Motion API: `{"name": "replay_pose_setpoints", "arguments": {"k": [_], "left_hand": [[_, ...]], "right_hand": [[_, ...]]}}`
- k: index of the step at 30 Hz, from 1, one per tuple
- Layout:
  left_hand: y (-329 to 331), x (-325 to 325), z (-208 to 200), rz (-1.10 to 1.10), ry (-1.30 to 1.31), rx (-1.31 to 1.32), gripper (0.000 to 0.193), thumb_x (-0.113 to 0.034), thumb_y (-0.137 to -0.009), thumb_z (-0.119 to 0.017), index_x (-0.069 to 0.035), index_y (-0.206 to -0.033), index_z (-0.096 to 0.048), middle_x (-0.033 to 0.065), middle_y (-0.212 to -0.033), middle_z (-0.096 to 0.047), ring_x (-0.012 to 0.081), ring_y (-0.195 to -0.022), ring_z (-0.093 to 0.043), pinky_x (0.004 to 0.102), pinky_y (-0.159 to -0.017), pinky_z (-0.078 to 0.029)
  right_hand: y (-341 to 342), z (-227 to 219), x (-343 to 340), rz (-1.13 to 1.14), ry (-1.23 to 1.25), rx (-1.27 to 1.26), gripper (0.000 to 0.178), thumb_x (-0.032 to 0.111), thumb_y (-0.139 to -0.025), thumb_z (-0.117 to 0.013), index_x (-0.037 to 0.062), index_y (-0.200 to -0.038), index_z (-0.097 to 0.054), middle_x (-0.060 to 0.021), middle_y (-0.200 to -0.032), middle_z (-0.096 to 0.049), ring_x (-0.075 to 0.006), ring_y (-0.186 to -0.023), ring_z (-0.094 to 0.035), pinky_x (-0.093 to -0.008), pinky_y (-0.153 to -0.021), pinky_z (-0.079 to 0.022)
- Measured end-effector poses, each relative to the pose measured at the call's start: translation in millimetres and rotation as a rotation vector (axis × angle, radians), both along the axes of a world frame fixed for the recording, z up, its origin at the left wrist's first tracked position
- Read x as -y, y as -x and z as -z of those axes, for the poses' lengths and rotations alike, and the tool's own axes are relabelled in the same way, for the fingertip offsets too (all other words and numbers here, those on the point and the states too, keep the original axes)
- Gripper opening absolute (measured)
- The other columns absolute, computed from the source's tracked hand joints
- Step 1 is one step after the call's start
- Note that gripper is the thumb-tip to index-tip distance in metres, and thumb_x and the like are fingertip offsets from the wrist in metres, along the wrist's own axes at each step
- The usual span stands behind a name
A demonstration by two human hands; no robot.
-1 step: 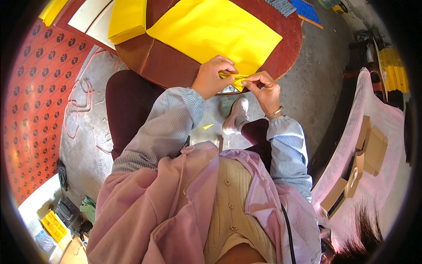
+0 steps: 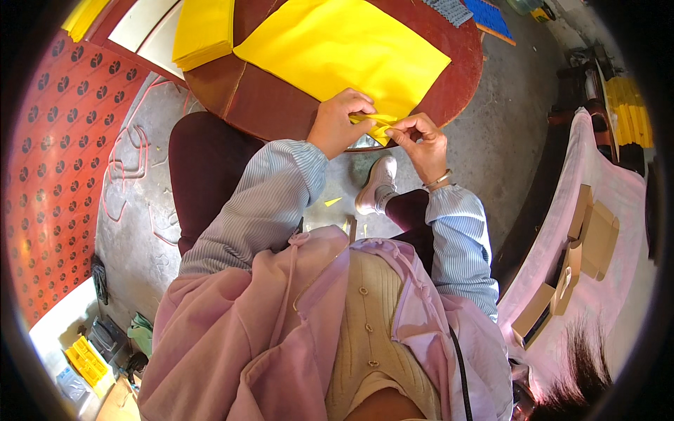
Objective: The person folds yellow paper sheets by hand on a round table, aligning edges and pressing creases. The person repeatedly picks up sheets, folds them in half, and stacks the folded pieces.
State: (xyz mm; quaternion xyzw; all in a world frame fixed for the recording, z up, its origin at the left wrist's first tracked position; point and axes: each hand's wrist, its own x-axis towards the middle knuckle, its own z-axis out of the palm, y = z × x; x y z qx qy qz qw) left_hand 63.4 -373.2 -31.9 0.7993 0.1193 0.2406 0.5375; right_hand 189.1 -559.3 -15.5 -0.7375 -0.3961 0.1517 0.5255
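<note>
A large yellow sheet, perhaps fabric [image 2: 344,52], lies across the round reddish-brown table [image 2: 274,112], its near corner at the table's front edge. That corner is gathered into small folds between my hands. My left hand [image 2: 342,121] pinches the folds from the left, thumb below and fingers curled over the top. From the right, my right hand [image 2: 421,140] grips the same corner between thumb and fingertips. The fingers partly hide the folded part.
A stack of yellow sheets [image 2: 203,35] sits at the table's left. A blue-grey textured cloth [image 2: 449,10] lies at its far edge. On the right, opened cardboard boxes [image 2: 597,238] rest on a pink cloth [image 2: 554,210]. Pinkish wire or tubing [image 2: 140,151] lies on the concrete floor.
</note>
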Motion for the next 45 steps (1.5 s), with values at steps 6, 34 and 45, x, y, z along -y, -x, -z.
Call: {"name": "replay_pose_setpoints", "arguments": {"k": [6, 34, 45], "left_hand": [[-3.4, 0.0, 1.5, -0.021, 0.071, -0.034, 0.015, -0.008, -0.088, -0.082, 0.0, -0.1, -0.076, 0.0117, -0.113, -0.074, 0.0214, -0.102, -0.074, 0.0307, -0.093, -0.06], [-3.4, -2.1, 3.0, -0.005, 0.078, -0.02, 0.015, -0.006, -0.088, -0.078, 0.001, -0.101, -0.075, 0.0124, -0.112, -0.074, 0.0231, -0.101, -0.074, 0.0314, -0.093, -0.059], [2.2, -3.9, -1.4, 0.082, 0.004, 0.025, 0.022, 0.002, -0.083, -0.074, 0.0, -0.105, -0.074, 0.0118, -0.115, -0.073, 0.0218, -0.105, -0.073, 0.0309, -0.094, -0.058]], "right_hand": [[2.5, -2.8, 1.1, -0.013, -0.036, 0.027, 0.015, 0.001, -0.087, -0.085, 0.0028, -0.101, -0.08, -0.0016, -0.087, -0.068, -0.0078, -0.074, -0.063, -0.0234, -0.066, -0.051], [1.6, -7.1, -0.6, -0.054, -0.066, 0.11, 0.015, 0.003, -0.088, -0.084, 0.0016, -0.102, -0.08, -0.005, -0.089, -0.071, -0.013, -0.08, -0.068, -0.0265, -0.07, -0.054], [2.1, -3.1, -1.5, -0.019, -0.049, -0.018, 0.014, 0.002, -0.087, -0.085, 0.0002, -0.1, -0.079, -0.0042, -0.088, -0.07, -0.0105, -0.076, -0.067, -0.025, -0.068, -0.054]]}}
